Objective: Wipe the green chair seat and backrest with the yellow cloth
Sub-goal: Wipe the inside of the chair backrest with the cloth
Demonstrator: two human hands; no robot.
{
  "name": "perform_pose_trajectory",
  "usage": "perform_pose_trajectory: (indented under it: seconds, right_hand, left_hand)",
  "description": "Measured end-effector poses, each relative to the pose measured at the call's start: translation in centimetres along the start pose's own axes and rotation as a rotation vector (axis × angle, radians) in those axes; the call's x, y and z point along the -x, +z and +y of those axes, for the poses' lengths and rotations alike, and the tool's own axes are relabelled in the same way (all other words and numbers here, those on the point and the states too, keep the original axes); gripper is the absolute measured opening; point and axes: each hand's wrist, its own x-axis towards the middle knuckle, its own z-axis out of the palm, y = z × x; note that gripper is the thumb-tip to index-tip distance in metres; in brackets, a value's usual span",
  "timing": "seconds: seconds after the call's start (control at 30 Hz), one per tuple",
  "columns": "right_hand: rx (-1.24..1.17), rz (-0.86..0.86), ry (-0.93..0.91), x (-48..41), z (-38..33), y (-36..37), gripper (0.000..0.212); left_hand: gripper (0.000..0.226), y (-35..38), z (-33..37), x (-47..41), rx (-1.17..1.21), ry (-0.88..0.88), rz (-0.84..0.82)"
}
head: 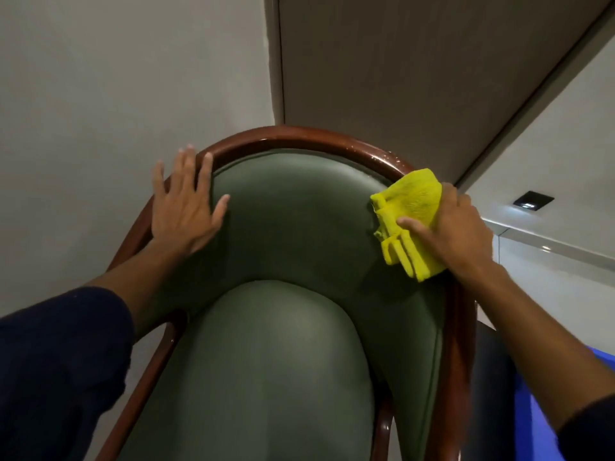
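A green padded chair fills the view, its curved backrest (293, 211) set inside a glossy brown wooden frame (299, 136) and its seat (266, 377) below. My left hand (183, 204) lies flat with fingers spread on the left side of the backrest and the frame's rim. My right hand (456, 231) presses a bunched yellow cloth (409, 211) against the right side of the backrest, close to the wooden rim. Part of the cloth is hidden under that hand.
A pale wall stands close behind the chair on the left, a beige panel (416, 61) behind it in the middle. To the right lies a shiny light floor with a small dark square (534, 201). Something blue (532, 410) and a dark object sit at the lower right.
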Motion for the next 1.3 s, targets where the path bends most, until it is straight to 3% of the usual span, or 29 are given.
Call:
perform_pose_trajectory:
  seconds: [0.17, 0.43, 0.63, 0.8, 0.87, 1.03, 1.2, 1.3]
  right_hand:
    - [0.090, -0.019, -0.138, -3.2, -1.3, -0.1, 0.071]
    - [0.189, -0.118, -0.421, -9.9, -8.4, 0.7, 0.071]
    - [0.280, 0.100, -0.645, -11.1, -19.0, 5.3, 0.061]
    - [0.383, 0.100, -0.901, -8.6, -23.7, 9.6, 0.068]
    - [0.371, 0.155, -0.867, -8.1, -21.0, 8.9, 0.066]
    - [0.337, 0.218, -0.512, -5.2, -8.5, 4.2, 0.067]
    - [0.359, -0.044, -0.533, 3.3, -2.0, 3.9, 0.101]
    - [0.168, 0.025, -0.387, 2.3, -4.3, 4.7, 0.079]
  left_hand:
    - [0.087, 2.1, -1.1, 0.4, 0.023, -0.043, 0.007]
    - [0.094, 2.6, -1.6, 0.6, 0.049, -0.019, 0.036]
    - [0.099, 2.4, -1.3, 0.6, 0.083, 0.007, 0.032]
    - [0.100, 2.9, -1.7, 1.0, 0.086, 0.025, 0.079]
    - [0.101, 3.0, -1.7, 1.0, 0.086, 0.039, 0.072]
    - [0.103, 2.9, -1.4, 0.7, 0.072, 0.022, 0.048]
    - [0.105, 3.1, -1.3, 0.9, 0.049, 0.012, 0.045]
    - [0.106, 2.6, -1.6, 0.6, 0.053, 0.020, 0.041]
